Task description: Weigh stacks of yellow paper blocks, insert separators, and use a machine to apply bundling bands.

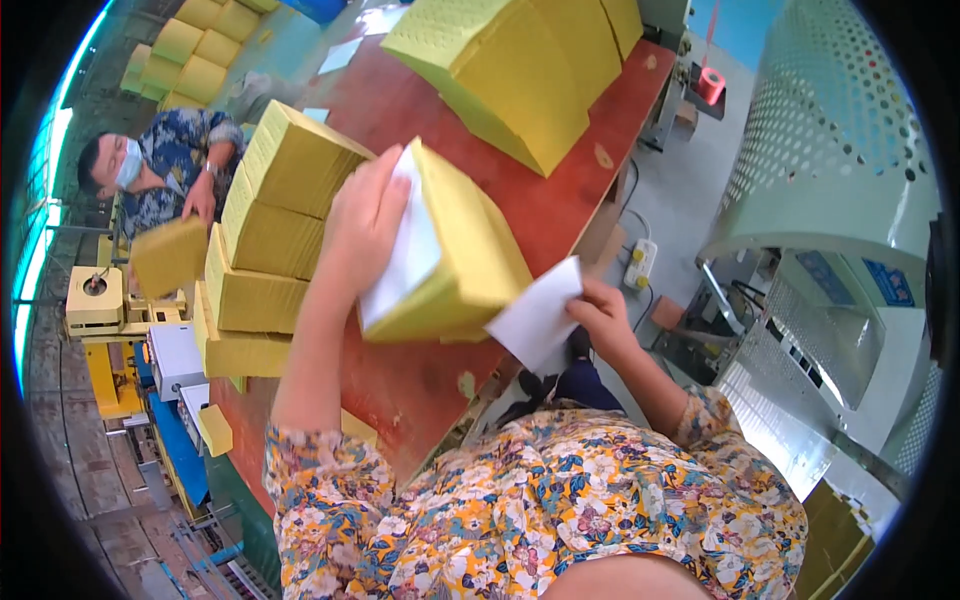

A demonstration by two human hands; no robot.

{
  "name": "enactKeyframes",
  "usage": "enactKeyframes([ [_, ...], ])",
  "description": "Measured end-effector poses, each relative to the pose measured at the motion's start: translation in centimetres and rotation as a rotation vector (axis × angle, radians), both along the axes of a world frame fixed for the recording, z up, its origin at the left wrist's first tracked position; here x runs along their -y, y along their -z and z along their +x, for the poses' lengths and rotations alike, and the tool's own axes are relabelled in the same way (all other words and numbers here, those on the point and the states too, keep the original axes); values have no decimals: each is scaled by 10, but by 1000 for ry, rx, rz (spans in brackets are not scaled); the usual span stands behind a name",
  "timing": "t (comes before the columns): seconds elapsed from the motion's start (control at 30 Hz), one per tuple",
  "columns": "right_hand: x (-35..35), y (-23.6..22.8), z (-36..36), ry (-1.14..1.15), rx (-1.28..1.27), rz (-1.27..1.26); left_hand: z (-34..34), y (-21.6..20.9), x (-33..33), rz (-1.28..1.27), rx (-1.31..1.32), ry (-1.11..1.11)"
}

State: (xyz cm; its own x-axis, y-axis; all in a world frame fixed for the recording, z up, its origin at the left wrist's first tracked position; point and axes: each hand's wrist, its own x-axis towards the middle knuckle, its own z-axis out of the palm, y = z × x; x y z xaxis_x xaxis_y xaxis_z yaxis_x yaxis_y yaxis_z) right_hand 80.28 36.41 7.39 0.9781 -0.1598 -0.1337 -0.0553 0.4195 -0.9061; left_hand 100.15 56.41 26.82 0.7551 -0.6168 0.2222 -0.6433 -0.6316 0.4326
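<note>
Yellow bundle is gripped by left hand; right hand pinches white sheet beside it.

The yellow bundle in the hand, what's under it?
Under the yellow bundle, held up by the left hand, lies the red-brown table. The right hand holds a white sheet at its lower corner. The tabletop directly beneath is hidden.

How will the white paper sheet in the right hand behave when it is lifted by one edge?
The white sheet looks thin, so it is probably light and floppy. The right hand pinches only one edge, yet it stays fairly flat, suggesting slight stiffness. It likely bends easily.
</note>
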Motion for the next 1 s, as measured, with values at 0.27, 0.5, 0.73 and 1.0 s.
enactKeyframes([
  [0.27,-70,40,-62,-100,-278,817,-123,-19,-49,61,-35,66],
  [0.5,-75,-22,-97,155,-253,642,-137,1,-66,-276,-304,84],
  [0.73,-18,-56,-220,442,-189,374,-218,75,-24,-943,-790,214],
  [1.0,99,-67,-422,835,-297,177,-356,199,147,-891,-671,529],
])
